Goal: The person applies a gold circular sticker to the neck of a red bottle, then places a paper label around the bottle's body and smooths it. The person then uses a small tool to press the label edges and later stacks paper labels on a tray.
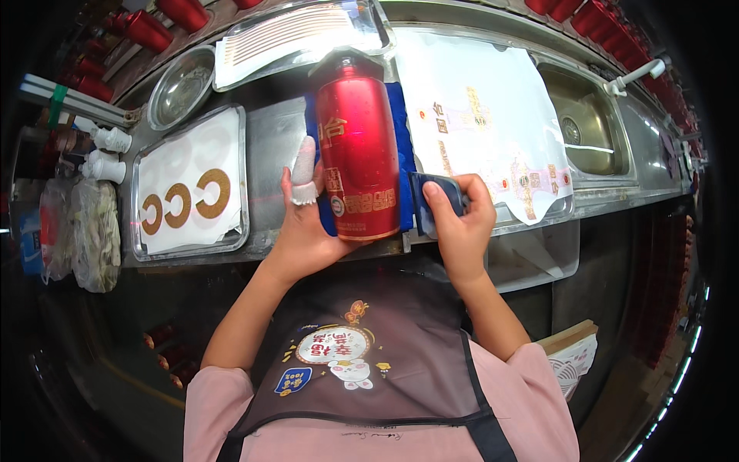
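A shiny red bottle [358,146] with gold decoration stands before me, its neck toward the far side. My left hand [305,219] is wrapped around the bottle's lower left side, with a white finger cot [305,169] on one finger. Beside the bottle's lower right, my right hand [462,223] pinches a dark blue flat scraper [437,202]. The scraper's edge is close to the bottle; whether it touches I cannot tell. Behind the bottle lies a blue cloth [406,135], mostly hidden by it.
On the left, a tray [245,162] bears gold C-shaped pieces. A metal bowl [181,88] and a tray with a striped sheet [285,42] stand farther back. White decal sheets [500,115] cover the counter right of the bottle, before a sink [589,127] with a tap [635,77].
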